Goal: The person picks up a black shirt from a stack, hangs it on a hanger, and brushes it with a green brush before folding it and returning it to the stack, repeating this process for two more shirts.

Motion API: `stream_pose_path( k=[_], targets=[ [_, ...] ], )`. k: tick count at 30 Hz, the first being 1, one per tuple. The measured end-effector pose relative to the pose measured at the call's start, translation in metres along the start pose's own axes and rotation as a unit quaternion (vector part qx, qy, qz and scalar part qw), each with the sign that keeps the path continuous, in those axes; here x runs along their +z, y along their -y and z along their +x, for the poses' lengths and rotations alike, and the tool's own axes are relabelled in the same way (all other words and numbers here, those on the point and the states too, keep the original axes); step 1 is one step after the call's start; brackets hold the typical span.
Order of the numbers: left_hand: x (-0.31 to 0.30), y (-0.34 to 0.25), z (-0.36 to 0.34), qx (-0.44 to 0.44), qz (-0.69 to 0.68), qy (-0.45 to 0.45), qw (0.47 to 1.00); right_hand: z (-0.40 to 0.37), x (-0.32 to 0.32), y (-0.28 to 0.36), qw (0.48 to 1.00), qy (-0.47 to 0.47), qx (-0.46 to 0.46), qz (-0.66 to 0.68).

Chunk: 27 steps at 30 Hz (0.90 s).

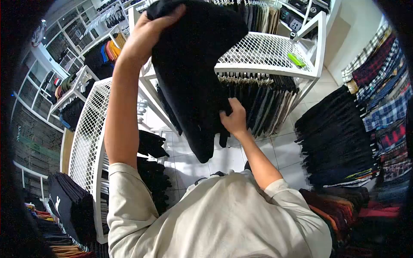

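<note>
A black garment point(189, 77) hangs stretched out in front of me; its dark folds do not show plainly what kind it is. My left hand point(152, 32) is raised and closed on its upper left edge. Lower down on the right, my right hand point(235, 118) pinches the garment's edge, thumb and fingers pressed together. The lower end of the cloth hangs over the tiled floor. Behind it stands a white rack with a mesh top point(262, 51), partly hidden by the garment.
Dark and beige trousers point(269, 105) hang under the mesh top, where a bright green item point(297, 60) lies. Black garments point(337, 137) and plaid shirts point(389, 114) hang at the right. Another white mesh rack point(88, 133) stands close on the left. White floor tiles point(230, 161) show between the racks.
</note>
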State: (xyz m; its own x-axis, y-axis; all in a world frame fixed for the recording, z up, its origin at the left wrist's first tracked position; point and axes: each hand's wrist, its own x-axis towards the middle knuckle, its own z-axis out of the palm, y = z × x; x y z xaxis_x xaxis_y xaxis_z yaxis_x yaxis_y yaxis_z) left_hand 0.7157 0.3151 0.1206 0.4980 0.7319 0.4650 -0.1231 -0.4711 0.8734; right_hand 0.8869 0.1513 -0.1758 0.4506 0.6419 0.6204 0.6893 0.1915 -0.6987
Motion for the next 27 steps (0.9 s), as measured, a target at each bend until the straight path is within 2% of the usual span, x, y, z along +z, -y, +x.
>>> stream_pose_path(
  k=[1,2,3,5,7,9,11,13,14,15,17,18,19,21,22,23,25,26,27],
  targets=[
    [-0.005,-0.003,0.001,0.002,0.0,-0.034,0.999,-0.008,0.004,-0.011,1.0,0.002,0.0,0.001],
    [-0.015,-0.005,0.006,0.012,0.004,-0.024,1.0,-0.016,0.006,-0.023,0.999,0.027,0.021,-0.006],
    [-0.029,-0.008,0.012,-0.017,-0.011,0.01,1.0,-0.025,0.009,-0.036,0.998,0.053,0.042,-0.014],
    [-0.039,-0.018,0.012,-0.012,-0.01,-0.035,0.999,-0.041,0.011,-0.058,0.995,0.075,0.052,-0.025],
    [-0.063,-0.012,0.02,0.013,-0.03,-0.039,0.999,-0.052,0.01,-0.075,0.993,0.098,0.051,-0.037],
    [-0.084,-0.011,0.026,-0.054,-0.018,-0.075,0.996,-0.058,0.002,-0.087,0.992,0.107,0.05,-0.047],
    [-0.1,-0.004,0.024,-0.041,-0.065,-0.058,0.995,-0.059,-0.007,-0.097,0.984,0.131,0.118,-0.007],
    [-0.108,-0.003,0.02,-0.035,-0.025,-0.112,0.993,-0.051,-0.026,-0.104,0.984,0.107,0.141,-0.004],
    [-0.111,0.0,0.017,-0.075,-0.028,-0.118,0.99,-0.043,-0.041,-0.106,0.983,0.098,0.154,0.026],
    [-0.115,0.003,0.012,-0.075,-0.029,-0.119,0.99,-0.036,-0.056,-0.109,0.98,0.088,0.168,0.055],
    [-0.122,0.008,-0.001,-0.035,-0.007,-0.148,0.988,-0.02,-0.086,-0.132,0.981,0.076,0.177,0.004],
    [-0.125,0.014,-0.003,-0.061,-0.028,-0.181,0.981,-0.01,-0.104,-0.136,0.976,0.071,0.202,0.037],
    [-0.136,0.023,-0.005,-0.06,-0.03,-0.179,0.982,0.003,-0.123,-0.135,0.97,0.065,0.225,0.069],
    [-0.156,0.046,-0.008,-0.116,-0.024,-0.187,0.975,0.031,-0.158,-0.14,0.968,0.026,0.229,0.1],
    [-0.155,0.052,-0.015,-0.07,-0.025,-0.198,0.977,0.044,-0.175,-0.146,0.959,-0.03,0.231,0.159],
    [-0.153,0.056,-0.022,-0.069,-0.029,-0.196,0.978,0.058,-0.186,-0.147,0.945,-0.087,0.231,0.217],
    [-0.15,0.068,-0.028,-0.098,0.038,-0.249,0.963,0.09,-0.198,-0.118,0.941,-0.144,0.187,0.242],
    [-0.169,0.097,-0.024,-0.057,0.037,-0.194,0.979,0.104,-0.207,-0.117,0.947,-0.131,0.161,0.244],
    [-0.182,0.114,-0.022,-0.068,0.033,-0.152,0.986,0.115,-0.217,-0.115,0.952,-0.119,0.135,0.246]
  ],
)
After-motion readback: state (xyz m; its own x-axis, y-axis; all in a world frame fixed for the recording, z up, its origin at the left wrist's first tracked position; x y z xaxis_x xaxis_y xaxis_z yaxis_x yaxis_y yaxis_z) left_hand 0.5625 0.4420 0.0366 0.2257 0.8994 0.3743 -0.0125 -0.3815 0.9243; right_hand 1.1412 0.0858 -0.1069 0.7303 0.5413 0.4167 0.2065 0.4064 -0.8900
